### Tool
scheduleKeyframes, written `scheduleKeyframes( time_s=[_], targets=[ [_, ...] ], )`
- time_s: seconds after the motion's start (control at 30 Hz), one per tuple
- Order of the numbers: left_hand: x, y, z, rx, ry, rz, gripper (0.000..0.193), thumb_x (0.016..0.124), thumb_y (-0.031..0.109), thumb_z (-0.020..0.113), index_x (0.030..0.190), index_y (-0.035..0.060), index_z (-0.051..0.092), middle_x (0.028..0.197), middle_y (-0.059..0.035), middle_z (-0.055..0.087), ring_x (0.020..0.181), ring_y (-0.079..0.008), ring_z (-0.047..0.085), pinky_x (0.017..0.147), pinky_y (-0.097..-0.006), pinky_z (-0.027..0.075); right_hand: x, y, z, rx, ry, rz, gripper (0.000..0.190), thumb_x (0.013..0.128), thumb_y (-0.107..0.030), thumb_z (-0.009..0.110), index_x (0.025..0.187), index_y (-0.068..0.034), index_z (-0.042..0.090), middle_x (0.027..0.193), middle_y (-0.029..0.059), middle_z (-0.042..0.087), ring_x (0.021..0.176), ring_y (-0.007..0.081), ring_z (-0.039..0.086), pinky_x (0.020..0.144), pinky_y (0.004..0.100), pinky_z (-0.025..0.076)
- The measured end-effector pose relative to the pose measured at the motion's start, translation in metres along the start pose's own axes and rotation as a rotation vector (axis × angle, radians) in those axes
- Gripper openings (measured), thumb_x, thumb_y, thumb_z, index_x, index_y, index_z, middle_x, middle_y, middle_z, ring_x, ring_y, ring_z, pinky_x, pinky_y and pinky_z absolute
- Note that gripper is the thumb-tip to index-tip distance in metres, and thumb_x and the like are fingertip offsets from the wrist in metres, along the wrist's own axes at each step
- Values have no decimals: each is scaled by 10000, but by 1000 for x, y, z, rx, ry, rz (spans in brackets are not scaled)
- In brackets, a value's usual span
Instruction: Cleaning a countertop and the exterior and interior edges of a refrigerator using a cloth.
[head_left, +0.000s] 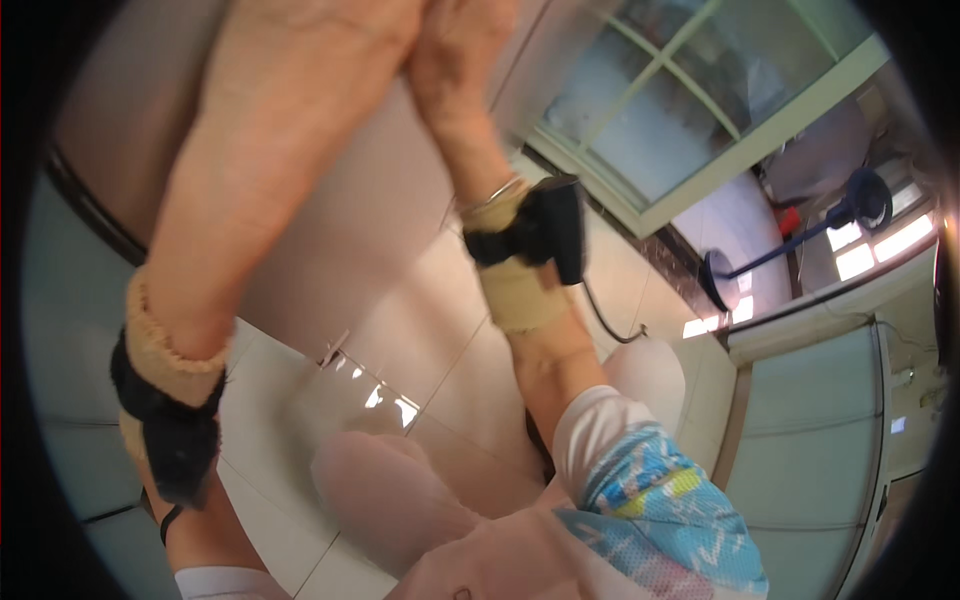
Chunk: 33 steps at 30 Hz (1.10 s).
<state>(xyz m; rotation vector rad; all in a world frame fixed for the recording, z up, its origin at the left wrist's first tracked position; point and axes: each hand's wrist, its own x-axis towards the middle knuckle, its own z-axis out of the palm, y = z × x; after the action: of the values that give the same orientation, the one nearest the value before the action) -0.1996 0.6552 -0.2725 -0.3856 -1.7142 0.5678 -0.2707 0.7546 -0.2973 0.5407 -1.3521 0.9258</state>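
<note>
Both hands reach up to the top edge of the picture, close together. My left hand is large and near the camera, its fingers cut off by the frame. My right hand is just beside it, slightly blurred, with its fingertips also out of sight. Whether either one holds anything is hidden. Around each wrist is a beige cuff with a black strapped device, one on the left wrist and one on the right wrist. Behind the hands stands a smooth pale pinkish panel.
Below are my bent knees over a glossy tiled floor. A pale-framed glazed door or window is at upper right. Past it stands a dark blue pole with round ends. Frosted panelled cabinets line the right side.
</note>
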Motion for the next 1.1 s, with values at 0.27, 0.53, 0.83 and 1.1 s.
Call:
scheduleKeyframes(
  time_s=[0.27,0.53,0.83,1.1],
  targets=[
    [6,-22,-27,-295,-74,-12,577,657,99,654,1209,-34,551,1425,-95,407,1378,-252,295,1147,-445,221,64,22,1,36,-154,-286,489,826,13,505,1310,35,443,1414,307,330,1319,480,303,1088,469,264],
    [18,-20,-47,-196,-248,-1,711,573,71,737,1243,-26,519,1465,-121,349,1383,-282,290,1144,-474,223,-24,118,-120,99,-967,-272,447,857,82,519,1287,-41,512,1383,247,424,1281,402,419,1060,440,357],
    [104,43,-46,-189,-301,11,831,503,139,782,1262,-25,486,1429,-220,350,1358,-408,286,1097,-571,251,164,153,-46,45,-197,-434,537,765,-4,619,1286,-94,529,1391,187,419,1254,359,443,1067,476,328],
    [227,62,0,-238,-197,-70,748,518,116,763,1208,-42,519,1394,-223,386,1328,-410,325,1091,-543,275,267,354,-92,-202,-60,-257,256,856,-71,543,1093,-22,627,1116,155,571,1073,339,528,945,440,406]
  ],
)
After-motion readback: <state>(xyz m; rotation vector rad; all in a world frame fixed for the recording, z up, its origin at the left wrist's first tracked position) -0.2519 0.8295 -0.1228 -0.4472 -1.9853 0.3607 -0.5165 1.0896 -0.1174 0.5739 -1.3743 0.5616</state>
